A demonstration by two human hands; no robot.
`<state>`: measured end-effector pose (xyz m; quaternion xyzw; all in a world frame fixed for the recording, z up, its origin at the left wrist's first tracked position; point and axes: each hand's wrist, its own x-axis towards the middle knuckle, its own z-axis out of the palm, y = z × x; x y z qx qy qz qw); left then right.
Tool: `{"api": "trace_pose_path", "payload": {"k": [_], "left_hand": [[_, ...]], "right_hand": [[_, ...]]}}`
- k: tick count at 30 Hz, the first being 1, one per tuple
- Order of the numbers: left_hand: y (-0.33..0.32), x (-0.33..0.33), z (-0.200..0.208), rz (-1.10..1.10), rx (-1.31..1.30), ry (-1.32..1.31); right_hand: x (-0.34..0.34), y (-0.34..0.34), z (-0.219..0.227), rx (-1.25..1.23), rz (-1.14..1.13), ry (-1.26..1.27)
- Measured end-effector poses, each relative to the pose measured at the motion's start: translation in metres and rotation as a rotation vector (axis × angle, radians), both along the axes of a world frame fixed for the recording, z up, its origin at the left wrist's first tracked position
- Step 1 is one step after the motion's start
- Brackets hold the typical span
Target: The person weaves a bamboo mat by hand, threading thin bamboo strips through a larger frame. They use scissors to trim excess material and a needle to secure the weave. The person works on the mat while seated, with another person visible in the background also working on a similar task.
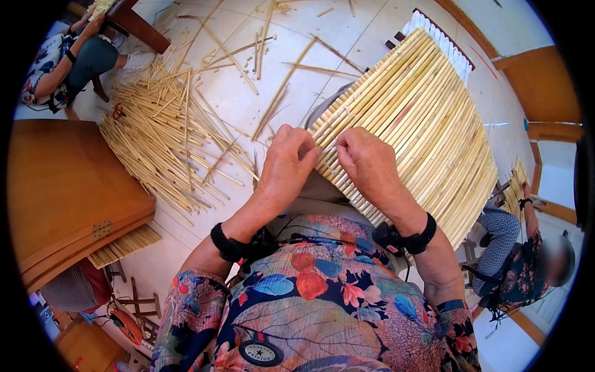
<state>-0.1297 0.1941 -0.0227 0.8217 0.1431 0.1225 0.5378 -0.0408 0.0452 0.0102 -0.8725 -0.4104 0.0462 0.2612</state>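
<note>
A mat of pale yellow reed stalks, tied side by side, slopes across my lap up to the far right. My left hand is closed in a pinch at the mat's near left edge, thumb and forefinger together. Just right of it, my right hand is also closed, its curled fingers low over the stalks. Whatever the fingertips pinch is too small or hidden to make out. Small whitish ties show along the mat's left edge, between and beyond the hands.
Loose stalks lie heaped on the tiled floor at left, with red-handled scissors on them. A brown wooden table stands at the left. White material borders the mat's far end. Other people sit at upper left and right.
</note>
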Motion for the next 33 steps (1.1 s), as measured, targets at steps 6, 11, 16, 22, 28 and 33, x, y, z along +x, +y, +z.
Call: {"api": "trace_pose_path", "payload": {"k": [6, 11, 16, 22, 28, 33], "left_hand": [[-0.001, -0.001, 0.002, 0.016, -0.008, 0.008], [-0.001, 0.0, 0.002, 0.007, -0.017, 0.022], [-0.001, 0.0, 0.003, 0.013, -0.016, 0.025], [0.0, 0.0, 0.002, 0.008, -0.002, 0.013], [0.0, 0.0, 0.004, 0.002, -0.006, 0.004], [-0.001, 0.002, 0.008, 0.014, -0.014, 0.043]], "right_hand": [[0.009, -0.007, 0.009, 0.156, -0.009, 0.164], [0.008, -0.004, 0.007, 0.007, 0.201, -0.106], [0.011, 0.001, 0.005, 0.003, 0.339, -0.309], [0.018, 0.003, 0.003, 0.028, 0.449, -0.376], [0.02, -0.002, -0.002, 0.038, 0.43, -0.348], [0.019, -0.003, -0.008, 0.077, 0.356, -0.321]]}}
